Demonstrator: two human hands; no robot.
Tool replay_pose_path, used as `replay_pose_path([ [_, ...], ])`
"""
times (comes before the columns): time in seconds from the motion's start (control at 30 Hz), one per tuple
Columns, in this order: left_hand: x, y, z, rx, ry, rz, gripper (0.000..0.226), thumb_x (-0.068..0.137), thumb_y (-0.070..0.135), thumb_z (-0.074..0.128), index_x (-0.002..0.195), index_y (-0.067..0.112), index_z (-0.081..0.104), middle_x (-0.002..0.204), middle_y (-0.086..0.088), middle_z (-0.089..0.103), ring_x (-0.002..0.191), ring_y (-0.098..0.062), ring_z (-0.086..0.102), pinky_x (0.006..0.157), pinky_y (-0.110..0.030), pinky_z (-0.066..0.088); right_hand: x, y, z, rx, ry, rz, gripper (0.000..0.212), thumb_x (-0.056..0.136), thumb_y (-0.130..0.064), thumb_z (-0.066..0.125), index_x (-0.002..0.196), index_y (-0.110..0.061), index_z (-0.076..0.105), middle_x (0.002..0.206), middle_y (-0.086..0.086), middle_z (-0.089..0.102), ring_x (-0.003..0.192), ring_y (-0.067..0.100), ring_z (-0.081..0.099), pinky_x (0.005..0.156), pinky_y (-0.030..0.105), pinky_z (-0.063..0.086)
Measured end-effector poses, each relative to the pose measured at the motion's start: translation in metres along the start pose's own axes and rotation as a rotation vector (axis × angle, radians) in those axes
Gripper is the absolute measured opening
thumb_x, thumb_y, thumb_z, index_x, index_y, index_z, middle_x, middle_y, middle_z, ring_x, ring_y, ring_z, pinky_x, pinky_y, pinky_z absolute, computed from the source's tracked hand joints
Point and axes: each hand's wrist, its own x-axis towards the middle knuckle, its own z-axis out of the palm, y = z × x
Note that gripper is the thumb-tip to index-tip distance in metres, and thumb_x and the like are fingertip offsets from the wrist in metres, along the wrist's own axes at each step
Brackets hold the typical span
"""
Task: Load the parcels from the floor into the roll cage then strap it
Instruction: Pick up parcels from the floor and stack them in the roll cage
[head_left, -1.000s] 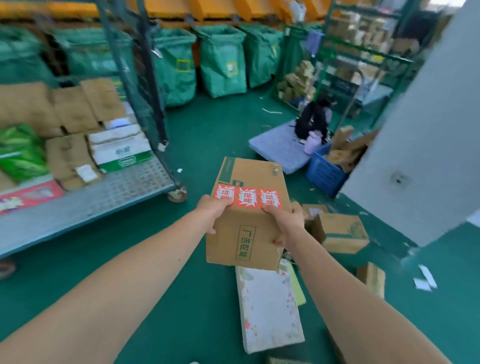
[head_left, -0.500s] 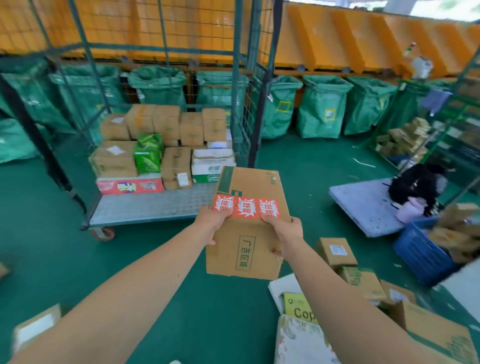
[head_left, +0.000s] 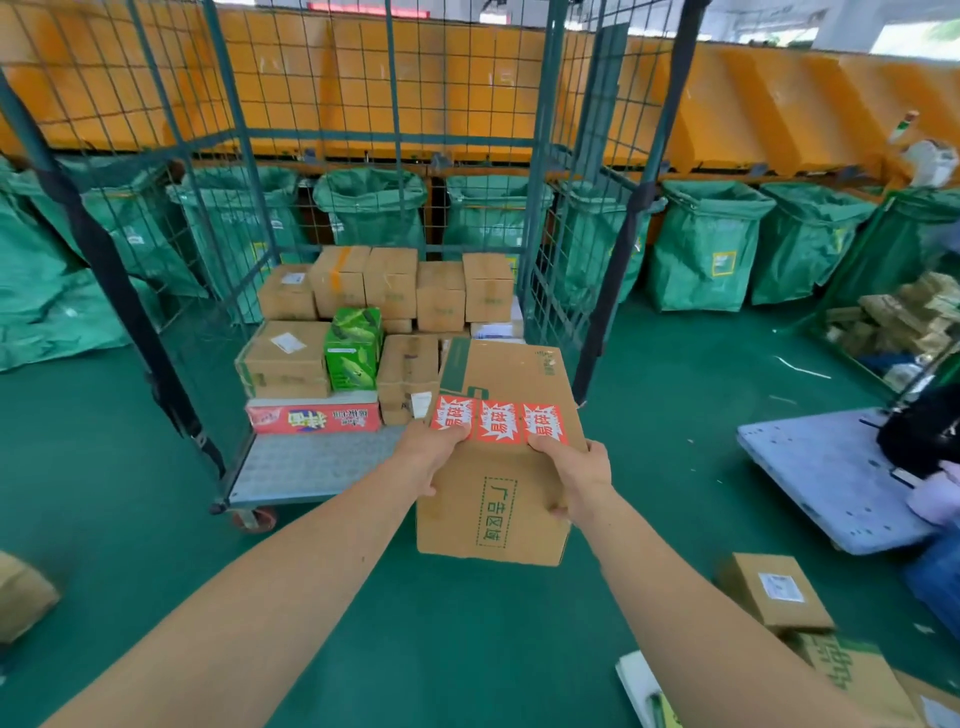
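**Loading part done, strapping not begun**

The brown carton with three red stickers is in mid-frame, held in the air before the open side of the roll cage and not yet inside it. Both hands are clamped on it: the left hand on its left edge, the right hand on its right, thumbs over the top.

The cage, in the upper centre, already holds a load. There is a rear row of brown cartons, and before them a labelled carton and a green box. A flat red box lies beneath these two. The front of the deck is bare.

Parcels remain on the green floor: a labelled floor carton at lower right, more just below it, and a blurred one at the left edge. I judge that several more trips are needed.

A dark strap hangs along the cage's left post, unfastened.

Behind, green sacks stand open; their contents are hidden.
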Motion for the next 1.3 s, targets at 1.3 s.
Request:
replay_pose_path([
  [1.3,0.649,0.240,-0.090,-0.039,0.145,-0.145,0.068,0.086,0.036,0.073,0.142,0.012,0.041,0.130,-0.011,0.057,0.102,-0.030,0.060,0.062,-0.035,0.048,0.535,-0.202,0.422,-0.113,-0.117,0.119,0.062,0.078,-0.016,0.083,0.123,-0.019,0.042,0.095,-0.002,0.060,0.082,0.018,0.061,0.057,0.032,0.046],
])
